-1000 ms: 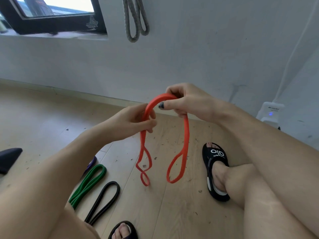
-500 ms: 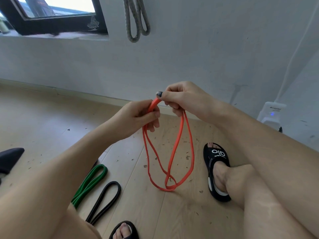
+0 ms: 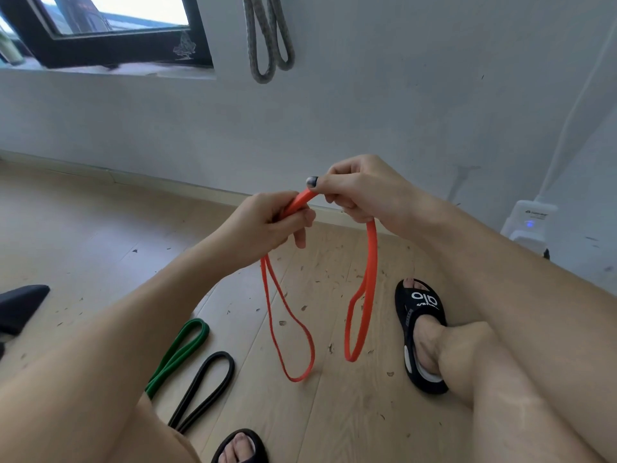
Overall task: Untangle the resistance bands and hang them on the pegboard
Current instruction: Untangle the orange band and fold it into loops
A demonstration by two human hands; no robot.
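An orange resistance band hangs in front of me in two separate loops above the wooden floor. My left hand grips its upper part, and one loop drops below that hand. My right hand pinches the band close beside the left, with the second loop hanging under it. A green band and a black band lie flat on the floor at lower left. A grey band hangs on the wall at the top; what it hangs from is out of frame.
My right foot in a black slide sandal rests on the floor to the right, the other sandal at the bottom edge. A white device stands by the wall at right. A dark object lies at the far left.
The orange band hung as one crossed bundle half a second ago; it now hangs as two separate loops, one under each hand. Both hands kept their hold.
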